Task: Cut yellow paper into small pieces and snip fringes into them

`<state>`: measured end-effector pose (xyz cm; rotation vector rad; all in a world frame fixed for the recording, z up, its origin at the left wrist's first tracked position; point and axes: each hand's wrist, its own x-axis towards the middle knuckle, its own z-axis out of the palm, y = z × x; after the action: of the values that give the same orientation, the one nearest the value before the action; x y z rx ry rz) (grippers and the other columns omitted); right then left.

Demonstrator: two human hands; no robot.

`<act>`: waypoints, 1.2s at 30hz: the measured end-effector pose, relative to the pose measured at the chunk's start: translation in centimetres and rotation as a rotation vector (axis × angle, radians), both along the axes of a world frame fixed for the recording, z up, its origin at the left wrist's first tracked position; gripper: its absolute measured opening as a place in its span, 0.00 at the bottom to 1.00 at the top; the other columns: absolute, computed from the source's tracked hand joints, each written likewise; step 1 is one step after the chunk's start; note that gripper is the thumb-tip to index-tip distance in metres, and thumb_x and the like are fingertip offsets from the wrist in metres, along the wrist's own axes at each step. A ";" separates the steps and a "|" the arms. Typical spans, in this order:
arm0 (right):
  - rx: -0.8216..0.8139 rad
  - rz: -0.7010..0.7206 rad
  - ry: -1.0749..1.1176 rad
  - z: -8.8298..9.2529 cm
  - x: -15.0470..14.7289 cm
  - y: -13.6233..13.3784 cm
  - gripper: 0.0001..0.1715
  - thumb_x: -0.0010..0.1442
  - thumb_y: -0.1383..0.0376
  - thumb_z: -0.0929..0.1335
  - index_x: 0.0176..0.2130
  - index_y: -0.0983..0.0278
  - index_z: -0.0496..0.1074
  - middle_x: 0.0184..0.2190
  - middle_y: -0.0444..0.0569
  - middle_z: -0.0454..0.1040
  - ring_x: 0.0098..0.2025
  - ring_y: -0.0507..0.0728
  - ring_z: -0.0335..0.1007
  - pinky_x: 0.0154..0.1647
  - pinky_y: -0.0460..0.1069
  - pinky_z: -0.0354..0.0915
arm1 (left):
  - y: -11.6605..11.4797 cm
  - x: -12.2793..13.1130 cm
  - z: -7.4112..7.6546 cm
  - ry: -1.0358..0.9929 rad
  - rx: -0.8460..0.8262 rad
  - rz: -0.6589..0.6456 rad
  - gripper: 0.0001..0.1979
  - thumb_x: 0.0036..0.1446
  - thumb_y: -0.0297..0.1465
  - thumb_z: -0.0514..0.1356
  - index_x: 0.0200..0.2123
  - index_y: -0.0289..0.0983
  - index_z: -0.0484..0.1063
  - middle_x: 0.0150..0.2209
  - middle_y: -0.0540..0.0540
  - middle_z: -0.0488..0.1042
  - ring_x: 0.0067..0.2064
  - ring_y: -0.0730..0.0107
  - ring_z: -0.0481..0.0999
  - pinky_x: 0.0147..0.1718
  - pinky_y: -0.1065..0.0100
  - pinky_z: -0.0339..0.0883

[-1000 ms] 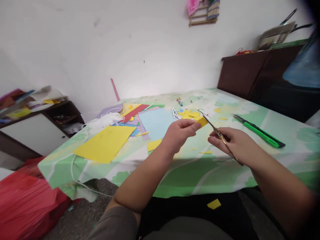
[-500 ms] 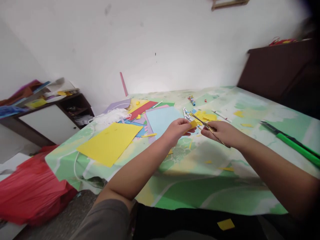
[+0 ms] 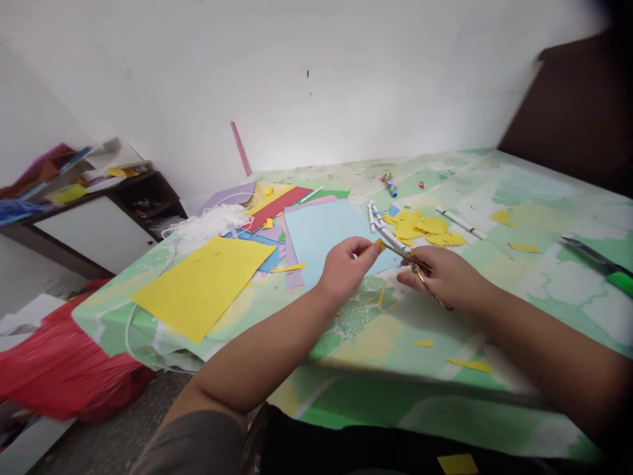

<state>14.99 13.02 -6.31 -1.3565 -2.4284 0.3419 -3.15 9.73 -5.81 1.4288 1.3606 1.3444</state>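
Observation:
Between the thumb and fingers of my left hand (image 3: 347,267) is a small piece of yellow paper (image 3: 380,244), mostly hidden by the fingertips. My right hand (image 3: 445,274) is closed round the handles of gold-coloured scissors (image 3: 420,265). The scissor blades point left, and their tips are close to the paper piece; whether they touch it I cannot tell. Beyond the hands lies a pile of cut yellow paper pieces (image 3: 420,226) beside white markers (image 3: 378,221). A light blue sheet (image 3: 324,227) lies behind my left hand.
A large yellow sheet (image 3: 202,284) lies at the left of the table, near tangled white string (image 3: 212,221) and a red strip (image 3: 279,208). A green-handled cutting tool (image 3: 601,264) is at the right. A red plastic bag (image 3: 74,363) rests below left.
The view has shifted, so the table items appear moved. My hands have come closer together; the scissor tips now meet the paper piece's edge in view, and less of the piece shows.

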 end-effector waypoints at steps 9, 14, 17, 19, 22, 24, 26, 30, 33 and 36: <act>0.001 -0.058 -0.002 -0.2 -0.4 -0.7 0.20 0.51 0.48 0.61 0.28 0.62 0.64 0.24 0.47 0.67 0.27 0.55 0.60 0.25 0.49 0.52 | -0.5 0.6 0.0 -0.193 -0.079 -0.117 0.09 0.49 0.32 0.59 0.34 0.35 0.71 0.32 0.46 0.75 0.37 0.70 0.73 0.40 0.68 0.63; 0.009 -0.085 -0.051 0.0 -0.3 -0.5 0.21 0.50 0.47 0.61 0.22 0.61 0.58 0.21 0.45 0.63 0.25 0.54 0.59 0.24 0.48 0.51 | -0.9 0.8 -0.2 -0.252 -0.077 -0.095 0.06 0.50 0.32 0.58 0.27 0.35 0.67 0.28 0.49 0.73 0.36 0.71 0.74 0.41 0.66 0.64; -0.015 -0.068 -0.066 0.1 -0.5 -0.7 0.20 0.50 0.48 0.62 0.22 0.61 0.57 0.21 0.45 0.63 0.24 0.53 0.58 0.23 0.48 0.51 | -0.9 0.8 -0.4 -0.354 -0.076 -0.064 0.05 0.50 0.30 0.57 0.26 0.35 0.62 0.26 0.50 0.72 0.34 0.73 0.74 0.40 0.66 0.65; -0.027 -0.067 -0.085 0.0 -0.6 -0.8 0.20 0.50 0.48 0.62 0.21 0.61 0.57 0.20 0.44 0.63 0.23 0.53 0.58 0.23 0.48 0.51 | -0.9 0.9 -0.5 -0.412 -0.094 -0.089 0.04 0.50 0.29 0.57 0.28 0.35 0.63 0.26 0.50 0.72 0.32 0.74 0.74 0.38 0.66 0.67; -0.037 -0.070 -0.096 -0.1 -0.6 -0.9 0.20 0.50 0.48 0.62 0.22 0.61 0.59 0.20 0.45 0.64 0.23 0.53 0.58 0.22 0.48 0.50 | -0.8 0.9 -0.6 -0.430 -0.115 -0.162 0.05 0.50 0.30 0.58 0.31 0.34 0.66 0.26 0.50 0.71 0.29 0.75 0.73 0.33 0.67 0.68; -0.038 -0.062 -0.088 -0.3 -0.6 -0.8 0.19 0.50 0.48 0.62 0.22 0.61 0.60 0.21 0.45 0.65 0.23 0.53 0.59 0.22 0.48 0.50 | -0.8 1.0 -0.6 -0.428 -0.132 -0.185 0.05 0.49 0.30 0.58 0.30 0.34 0.68 0.26 0.50 0.71 0.28 0.76 0.72 0.32 0.68 0.68; -0.040 -0.055 -0.094 -0.4 -0.6 -0.8 0.20 0.50 0.48 0.62 0.22 0.61 0.60 0.20 0.45 0.65 0.23 0.53 0.59 0.22 0.48 0.50 | -0.8 1.0 -0.7 -0.427 -0.155 -0.177 0.06 0.49 0.31 0.58 0.28 0.33 0.70 0.25 0.49 0.71 0.27 0.76 0.72 0.33 0.67 0.68; -0.046 -0.041 -0.123 -0.5 -0.6 -0.8 0.22 0.51 0.46 0.61 0.22 0.61 0.58 0.20 0.45 0.64 0.23 0.53 0.59 0.22 0.48 0.50 | -0.8 1.0 -0.7 -0.408 -0.170 -0.173 0.05 0.49 0.29 0.58 0.26 0.33 0.71 0.25 0.49 0.73 0.27 0.76 0.72 0.33 0.68 0.68; -0.053 -0.039 -0.123 -0.4 -0.7 -0.9 0.23 0.50 0.45 0.61 0.22 0.61 0.57 0.21 0.45 0.63 0.24 0.53 0.58 0.23 0.48 0.50 | -0.9 1.0 -0.6 -0.402 -0.164 -0.158 0.04 0.48 0.29 0.59 0.26 0.33 0.72 0.24 0.49 0.73 0.28 0.76 0.73 0.34 0.69 0.68; -0.062 -0.040 -0.126 -0.3 -0.6 -1.1 0.23 0.50 0.44 0.60 0.22 0.61 0.57 0.21 0.45 0.63 0.24 0.53 0.58 0.23 0.48 0.50 | -1.1 1.0 -0.6 -0.408 -0.173 -0.161 0.05 0.48 0.29 0.59 0.26 0.33 0.73 0.24 0.49 0.73 0.27 0.76 0.73 0.35 0.68 0.68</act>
<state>14.35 11.96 -6.57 -1.4935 -2.5069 0.3330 -2.15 8.67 -6.38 1.0536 1.0427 1.2916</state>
